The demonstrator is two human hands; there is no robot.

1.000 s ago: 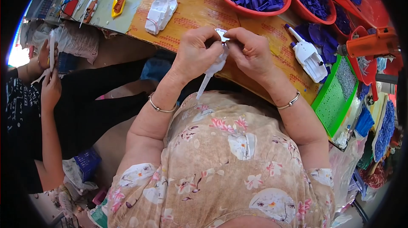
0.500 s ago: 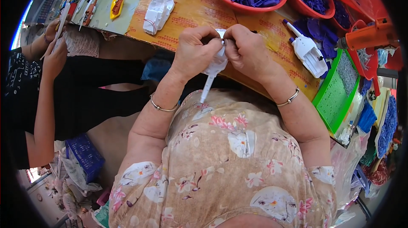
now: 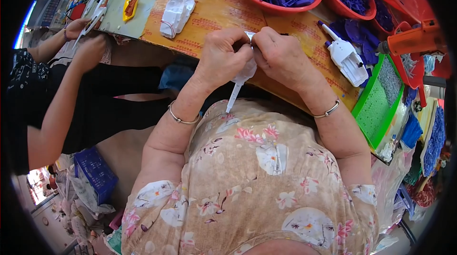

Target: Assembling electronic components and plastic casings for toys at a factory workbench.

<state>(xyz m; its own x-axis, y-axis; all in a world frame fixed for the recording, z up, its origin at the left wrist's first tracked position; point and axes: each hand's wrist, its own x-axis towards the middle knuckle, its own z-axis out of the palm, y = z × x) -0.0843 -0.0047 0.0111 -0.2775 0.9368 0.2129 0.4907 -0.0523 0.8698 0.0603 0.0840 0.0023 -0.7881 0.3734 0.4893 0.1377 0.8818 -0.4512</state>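
Desk (image 3: 228, 12), orange and pale covering, spans the top of the frame. Co-worker (image 3: 95, 98) in dark clothes at left, a thin white piece at the hands. Two round red baskets, larger (image 3: 280, 10) at top centre, smaller (image 3: 354, 16) to its right, both full of purple plastic parts. Green tray (image 3: 372, 112) right of centre, small grey metal bits at its far end. Orange power tool (image 3: 409, 43) at right edge. Left hand (image 3: 223, 60) and right hand (image 3: 283, 60) at upper centre, each grip narrow, pinched onto the top of a white plastic toy part (image 3: 243, 74). Part hangs over the desk's near edge, slim end downward; fingertips hide its top. White two-pronged toy body (image 3: 178, 12), upper left of centre; white purple-tipped toy body (image 3: 345, 60), upper right. Yellow scoop-shaped piece (image 3: 129, 7), upper left.
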